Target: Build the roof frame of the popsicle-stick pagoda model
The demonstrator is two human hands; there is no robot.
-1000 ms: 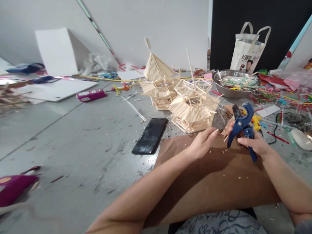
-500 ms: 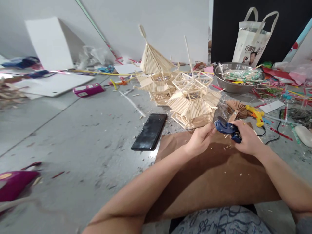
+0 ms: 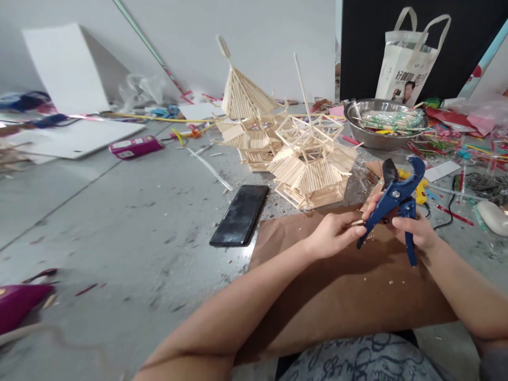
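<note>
My left hand point(image 3: 331, 235) is closed in a pinch on a short thin wooden stick point(image 3: 356, 223), close beside one handle of a blue pipe cutter point(image 3: 391, 198). Whether its fingertips also touch that handle, I cannot tell. My right hand point(image 3: 423, 233) grips the pipe cutter, which stands upright with its jaws apart at the top and its handles spread downward. Brown paper point(image 3: 317, 296) with small pale offcuts lies under both hands. Just beyond them stands a tiered model of wooden sticks point(image 3: 313, 177), with a second, pointed-roof stick model point(image 3: 248, 98) behind it.
A black phone point(image 3: 240, 216) lies left of the paper. To the right are a yellow glue gun point(image 3: 421, 191) with its cord and a white mouse-like object point(image 3: 493, 218). A metal bowl point(image 3: 381, 140) of wrapped sticks and a white bag point(image 3: 407, 69) stand behind. Purple tools point(image 3: 136, 147) lie leftward.
The pipe cutter has turned upright, and its handles have spread apart in my right hand. My left hand has moved slightly right and down, next to a handle. The view has shifted a little.
</note>
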